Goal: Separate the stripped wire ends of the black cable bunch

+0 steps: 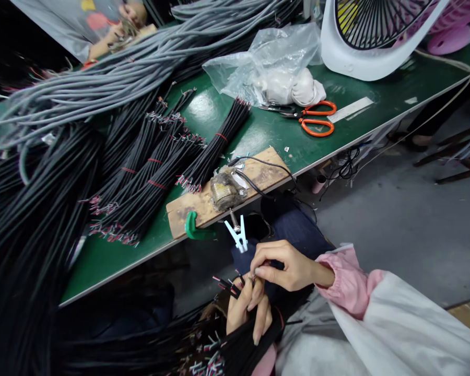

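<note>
The black cables [234, 289] are in the left grip [246, 309], which is closed around them near their ends, so that short tips stand out above its fingers. The right grip [288, 265] has thumb and forefinger pressed together, pinching at a cable end right over the left fingertips; which wire it is, I cannot tell from where I stand. The step in hand, I judge, is sorting or separating the ends; it calls for a steady left hold and a light, exact pinch from the right. The cables look thin, with red and white wires [215, 278] out of the jacket at the tips. Just below the left grip lies a bundle [238, 351] of them. Beyond both grips is a pale blue clip [241, 241], then the board [196, 206] on the green counter [352, 89], with scissors [301, 113] farther away.
</note>
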The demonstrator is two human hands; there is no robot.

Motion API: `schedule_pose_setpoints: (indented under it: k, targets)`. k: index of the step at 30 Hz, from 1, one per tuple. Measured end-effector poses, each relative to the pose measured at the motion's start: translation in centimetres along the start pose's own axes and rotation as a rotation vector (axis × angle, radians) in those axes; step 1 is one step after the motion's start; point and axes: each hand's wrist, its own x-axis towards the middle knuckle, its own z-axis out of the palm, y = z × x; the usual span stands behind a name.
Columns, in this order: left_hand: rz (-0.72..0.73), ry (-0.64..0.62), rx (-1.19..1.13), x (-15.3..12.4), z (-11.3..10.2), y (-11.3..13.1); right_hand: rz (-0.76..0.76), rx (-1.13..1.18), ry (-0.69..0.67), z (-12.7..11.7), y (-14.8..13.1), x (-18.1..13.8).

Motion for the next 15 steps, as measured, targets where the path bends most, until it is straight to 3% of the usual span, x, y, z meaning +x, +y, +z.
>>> schedule_pose_setpoints:
  k: [6,10,15]
  targets:
    - [0.022,0.119,0.138,0.0,0.5,0.6,0.071,0.159,-0.059,0.1,0.9,-0.1]
    - [0.100,0.190,0.222,-0.2,1.1,1.0,0.116,0.306,-0.027,0.2,1.1,-0.1]
    - [0.068,0.356,0.361,-0.2,1.8,1.3,0.074,0.293,0.005,0.0,0.7,-0.1]
